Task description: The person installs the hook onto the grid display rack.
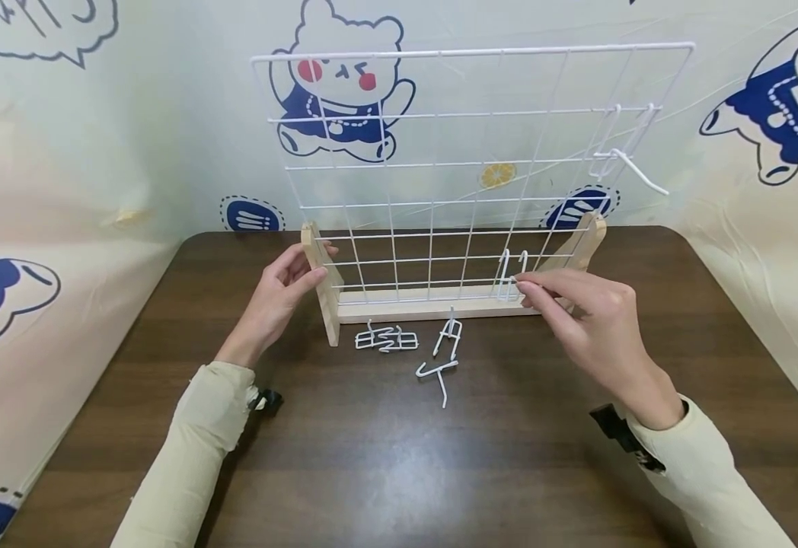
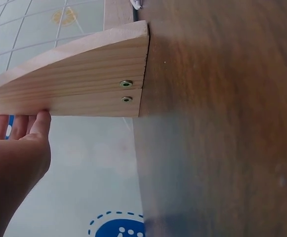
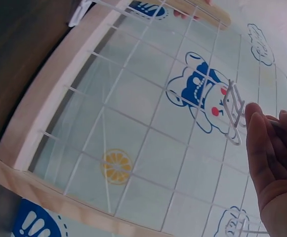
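While the left hand [image 1: 277,295] steadies the left wooden foot [image 1: 321,285] of the white wire grid [image 1: 467,171], fingers curled around its upright edge, the right hand [image 1: 587,320] is at the lower right of the grid, fingertips pinching a small white hook [image 1: 512,278] that sits against the bottom wires. In the right wrist view that hook [image 3: 233,111] lies just past the fingertips [image 3: 258,129], touching the mesh. The grid stands upright on a wooden base rail [image 1: 433,304] at the far side of the dark brown table [image 1: 399,457], between the two hands. Another hook [image 1: 628,164] hangs high on the right side of the grid. Two loose hooks lie on the table just in front of the rail, one flat [image 1: 387,339] nearer the left hand, the other [image 1: 442,358] near the middle.
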`<state>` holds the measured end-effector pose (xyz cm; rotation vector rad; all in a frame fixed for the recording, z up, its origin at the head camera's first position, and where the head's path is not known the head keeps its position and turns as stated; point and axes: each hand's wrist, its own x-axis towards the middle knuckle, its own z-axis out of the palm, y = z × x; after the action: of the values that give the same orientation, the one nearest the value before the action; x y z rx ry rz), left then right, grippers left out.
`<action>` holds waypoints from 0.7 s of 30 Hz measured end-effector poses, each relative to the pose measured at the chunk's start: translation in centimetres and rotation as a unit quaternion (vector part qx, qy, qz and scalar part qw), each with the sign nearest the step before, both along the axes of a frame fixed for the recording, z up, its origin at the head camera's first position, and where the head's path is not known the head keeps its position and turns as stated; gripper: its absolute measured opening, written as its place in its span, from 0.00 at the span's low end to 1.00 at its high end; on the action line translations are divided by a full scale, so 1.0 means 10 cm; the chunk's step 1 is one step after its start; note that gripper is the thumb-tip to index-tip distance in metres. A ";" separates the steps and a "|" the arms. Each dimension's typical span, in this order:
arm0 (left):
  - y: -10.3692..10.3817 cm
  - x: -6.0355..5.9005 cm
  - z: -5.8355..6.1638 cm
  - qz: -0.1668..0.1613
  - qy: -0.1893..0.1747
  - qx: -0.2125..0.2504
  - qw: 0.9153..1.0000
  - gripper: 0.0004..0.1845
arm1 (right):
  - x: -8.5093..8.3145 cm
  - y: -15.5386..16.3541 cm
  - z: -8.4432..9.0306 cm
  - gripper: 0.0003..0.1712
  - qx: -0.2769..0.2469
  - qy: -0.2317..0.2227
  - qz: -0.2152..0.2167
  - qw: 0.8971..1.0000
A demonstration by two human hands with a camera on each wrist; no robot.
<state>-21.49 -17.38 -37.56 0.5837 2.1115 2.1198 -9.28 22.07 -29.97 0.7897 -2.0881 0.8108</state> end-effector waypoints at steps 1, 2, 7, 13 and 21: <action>0.00 0.00 0.00 0.000 0.001 -0.002 1.000 0.27 | 0.00 -0.01 0.01 0.08 0.000 0.001 -0.002 1.000; 0.00 0.00 0.00 0.001 0.002 -0.002 1.000 0.27 | -0.01 -0.01 0.02 0.09 -0.001 0.002 -0.005 1.000; 0.00 0.00 0.01 0.002 0.009 -0.008 1.000 0.27 | -0.03 -0.04 0.07 0.09 -0.008 0.007 -0.016 1.000; -0.01 0.00 0.01 0.004 0.009 -0.010 1.000 0.26 | -0.05 -0.09 0.07 0.09 -0.031 0.014 -0.008 0.999; 0.01 -0.01 -0.01 0.006 0.014 -0.005 1.000 0.27 | -0.09 -0.13 0.17 0.08 -0.053 0.034 -0.014 0.998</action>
<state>-21.58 -17.31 -37.68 0.6045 2.1439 2.1168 -10.15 20.73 -28.29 0.7208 -1.9755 0.8604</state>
